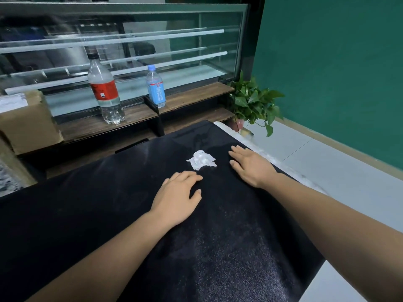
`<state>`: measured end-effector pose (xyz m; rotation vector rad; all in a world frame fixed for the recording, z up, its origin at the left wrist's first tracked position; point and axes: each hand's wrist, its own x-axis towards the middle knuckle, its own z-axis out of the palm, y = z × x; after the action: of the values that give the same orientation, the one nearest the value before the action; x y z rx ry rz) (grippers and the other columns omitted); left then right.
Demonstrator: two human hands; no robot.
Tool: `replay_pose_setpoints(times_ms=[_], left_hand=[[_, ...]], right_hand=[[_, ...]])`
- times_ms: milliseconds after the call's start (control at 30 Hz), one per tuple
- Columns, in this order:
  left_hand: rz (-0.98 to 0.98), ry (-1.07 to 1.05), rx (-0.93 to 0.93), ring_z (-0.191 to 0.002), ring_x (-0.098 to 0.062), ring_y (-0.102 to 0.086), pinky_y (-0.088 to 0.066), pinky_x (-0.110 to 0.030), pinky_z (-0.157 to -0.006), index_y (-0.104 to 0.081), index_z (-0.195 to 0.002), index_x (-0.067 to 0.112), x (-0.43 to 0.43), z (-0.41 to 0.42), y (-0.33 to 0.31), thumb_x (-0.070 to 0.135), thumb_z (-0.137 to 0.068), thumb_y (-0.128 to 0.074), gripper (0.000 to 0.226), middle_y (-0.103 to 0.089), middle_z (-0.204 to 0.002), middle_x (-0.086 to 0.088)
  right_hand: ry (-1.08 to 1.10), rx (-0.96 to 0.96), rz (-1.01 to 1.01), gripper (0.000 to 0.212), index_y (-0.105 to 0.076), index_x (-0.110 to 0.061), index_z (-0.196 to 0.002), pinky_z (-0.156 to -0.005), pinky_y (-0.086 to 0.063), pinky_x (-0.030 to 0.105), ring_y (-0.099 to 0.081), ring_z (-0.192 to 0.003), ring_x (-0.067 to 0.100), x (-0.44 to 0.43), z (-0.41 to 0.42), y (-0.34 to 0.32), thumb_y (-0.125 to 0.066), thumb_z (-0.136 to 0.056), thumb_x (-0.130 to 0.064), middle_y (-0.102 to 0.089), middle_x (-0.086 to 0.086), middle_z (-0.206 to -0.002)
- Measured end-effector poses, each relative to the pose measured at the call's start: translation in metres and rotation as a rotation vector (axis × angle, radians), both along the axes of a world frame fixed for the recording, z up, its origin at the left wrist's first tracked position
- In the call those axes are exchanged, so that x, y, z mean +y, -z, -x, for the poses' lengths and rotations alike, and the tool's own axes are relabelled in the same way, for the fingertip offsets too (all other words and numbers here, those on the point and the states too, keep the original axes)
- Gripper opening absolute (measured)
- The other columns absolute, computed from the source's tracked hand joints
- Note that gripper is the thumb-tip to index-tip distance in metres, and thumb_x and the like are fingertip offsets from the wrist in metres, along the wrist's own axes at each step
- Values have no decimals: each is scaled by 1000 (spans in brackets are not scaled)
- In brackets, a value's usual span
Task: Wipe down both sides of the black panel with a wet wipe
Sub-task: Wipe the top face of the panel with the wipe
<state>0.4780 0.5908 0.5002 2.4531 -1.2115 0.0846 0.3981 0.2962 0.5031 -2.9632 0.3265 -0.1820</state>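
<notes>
A large black panel [109, 214] lies flat in front of me, with dusty grey smears across its surface. A crumpled white wet wipe [201, 160] lies loose on the panel toward its far end. My left hand [177, 197] rests palm down on the panel just below and left of the wipe, its fingertips close to the wipe but apart from it. My right hand [250, 165] lies flat on the panel to the right of the wipe, fingers straight, near the panel's right edge. Neither hand holds anything.
A wooden shelf [135, 118] behind the panel carries a red-labelled bottle [104, 90] and a blue-labelled bottle [155, 87], in front of a glass display case [152, 51]. A cardboard box [26, 120] sits left. A potted plant [253, 103] stands by the green wall.
</notes>
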Motion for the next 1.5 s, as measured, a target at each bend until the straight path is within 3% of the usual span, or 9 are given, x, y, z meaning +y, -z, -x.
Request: replay_pose_setpoints(times_ms=[167, 300, 400, 500, 667, 867, 1067, 1300, 1500], left_hand=[[-108, 60, 36, -156, -11, -20, -26, -39, -123, -38, -159, 38, -41, -24, -3, 48, -105, -47, 56, -26, -170, 12], [-209, 90, 0, -159, -15, -16, -26, -40, -124, -33, -163, 31, -70, -37, 0, 48, -109, -38, 57, -17, -174, 5], [-216, 127, -57, -153, -18, -31, -34, -40, -120, -39, -160, 28, -81, -51, 0, 43, -111, -34, 51, -26, -171, 6], [-205, 168, -98, -150, -14, -38, -30, -33, -119, -44, -158, 31, -82, -72, -1, 40, -113, -32, 48, -35, -167, 9], [-238, 127, -79, -155, -13, -31, -21, -34, -127, -39, -160, 39, -75, -124, 1, 42, -113, -31, 48, -27, -170, 13], [-227, 92, 8, -157, -8, -24, -18, -38, -129, -46, -153, 48, -63, -176, -1, 41, -112, -38, 43, -32, -168, 14], [-239, -3, 43, -153, -24, -37, -28, -39, -126, -55, -148, 44, -50, -213, -8, 41, -110, -43, 40, -37, -166, 9], [-202, -117, 28, -140, -20, -54, -40, -37, -119, -61, -143, 43, -36, -235, -16, 38, -108, -47, 38, -49, -156, 18], [-145, -242, -14, -125, -34, -63, -52, -42, -104, -66, -140, 36, -44, -229, -12, 34, -107, -45, 39, -72, -132, -5]], right_hand=[[34, -29, -59, 61, -32, -28, -164, -126, -3, 22, -12, -159, 5, 0, 2, 12, -22, -111, -55, -20, -11, -172], [36, -40, -60, 61, -30, -29, -165, -130, -6, 26, -9, -159, 3, 0, 3, 13, -20, -111, -56, -19, -11, -173], [35, -54, -50, 61, -31, -29, -164, -130, -8, 27, -9, -159, 1, 2, 4, 14, -19, -111, -57, -20, -12, -172], [43, -77, -55, 61, -33, -31, -164, -130, -10, 27, -10, -158, -1, 1, 6, 15, -20, -110, -58, -20, -14, -172], [43, -99, -45, 59, -33, -33, -163, -130, -13, 29, -12, -157, -2, -2, 0, 18, -21, -110, -57, -22, -16, -171], [53, -107, -45, 58, -34, -34, -163, -129, -7, 22, -10, -157, -5, -2, -2, 20, -24, -110, -56, -22, -18, -170], [61, -110, -48, 59, -33, -36, -163, -128, -7, 21, -8, -156, -7, -2, -3, 20, -23, -109, -58, -20, -19, -171], [69, -128, -56, 60, -34, -37, -162, -127, -7, 20, -9, -156, -6, -2, -3, 20, -23, -108, -59, -21, -20, -170], [71, -131, -60, 62, -35, -37, -162, -128, -8, 21, -10, -156, -6, -1, -4, 21, -22, -106, -61, -22, -20, -170]])
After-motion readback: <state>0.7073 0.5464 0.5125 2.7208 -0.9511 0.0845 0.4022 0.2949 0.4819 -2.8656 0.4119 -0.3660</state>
